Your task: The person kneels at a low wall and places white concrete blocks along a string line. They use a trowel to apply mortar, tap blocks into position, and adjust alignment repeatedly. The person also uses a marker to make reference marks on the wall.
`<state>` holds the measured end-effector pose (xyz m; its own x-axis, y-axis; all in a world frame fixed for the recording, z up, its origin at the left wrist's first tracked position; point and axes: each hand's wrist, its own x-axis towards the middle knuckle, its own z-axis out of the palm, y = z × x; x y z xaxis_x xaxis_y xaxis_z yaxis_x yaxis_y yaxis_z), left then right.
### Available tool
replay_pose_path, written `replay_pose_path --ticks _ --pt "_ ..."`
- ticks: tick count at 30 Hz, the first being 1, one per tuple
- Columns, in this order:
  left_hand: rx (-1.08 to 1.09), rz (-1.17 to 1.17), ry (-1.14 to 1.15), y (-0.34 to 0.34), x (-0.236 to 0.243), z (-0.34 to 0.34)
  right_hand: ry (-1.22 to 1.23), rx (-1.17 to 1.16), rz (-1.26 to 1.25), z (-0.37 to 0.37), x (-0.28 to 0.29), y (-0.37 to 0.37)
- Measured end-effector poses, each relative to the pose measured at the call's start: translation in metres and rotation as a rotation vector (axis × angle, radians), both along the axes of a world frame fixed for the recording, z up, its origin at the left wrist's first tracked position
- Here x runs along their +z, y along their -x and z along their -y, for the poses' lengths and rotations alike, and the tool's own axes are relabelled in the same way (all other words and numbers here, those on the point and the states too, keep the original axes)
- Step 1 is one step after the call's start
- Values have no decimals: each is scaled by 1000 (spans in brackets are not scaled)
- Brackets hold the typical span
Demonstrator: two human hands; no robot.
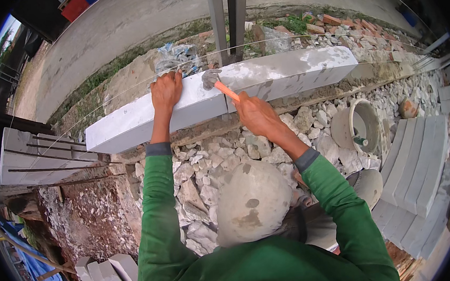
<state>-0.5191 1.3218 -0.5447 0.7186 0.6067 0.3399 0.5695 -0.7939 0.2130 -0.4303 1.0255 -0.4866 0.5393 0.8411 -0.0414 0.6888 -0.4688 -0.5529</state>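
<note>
My right hand (pixel 257 116) grips the orange handle of a hammer (pixel 226 92). The hammer's grey, mortar-smeared head is at the top of a row of white lightweight concrete blocks, close to a joint. On the left-hand white block (pixel 149 122), my left hand (pixel 167 89) lies over the far top edge with its fingers curled down; the fingertips are hidden. To the right, another white block (pixel 294 74) continues the row, its top streaked with wet grey mortar.
A thin string (pixel 118 91) runs along the wall's far side, past a metal post (pixel 217 19). White rubble (pixel 192 190) covers the ground beside my knee (pixel 253 201). At right are a mortar bucket (pixel 343 126) and stacked blocks (pixel 417 162). Steel rods (pixel 42 170) jut out at left.
</note>
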Motion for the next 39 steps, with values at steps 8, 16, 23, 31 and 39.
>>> replay_pose_path --ticks 8,16,23,31,39 --pt "-12 25 45 -1 5 6 -38 -29 -112 6 -18 -3" --pt "-24 37 38 -1 2 5 -228 -414 -234 104 -26 32" --pt "-79 0 -105 -5 1 -1 -147 -863 -298 177 -134 64" --pt "-367 229 73 -51 10 71 144 -937 193 169 -256 73" --pt "-382 -92 -87 -66 -4 188 135 -671 -43 166 -217 73"
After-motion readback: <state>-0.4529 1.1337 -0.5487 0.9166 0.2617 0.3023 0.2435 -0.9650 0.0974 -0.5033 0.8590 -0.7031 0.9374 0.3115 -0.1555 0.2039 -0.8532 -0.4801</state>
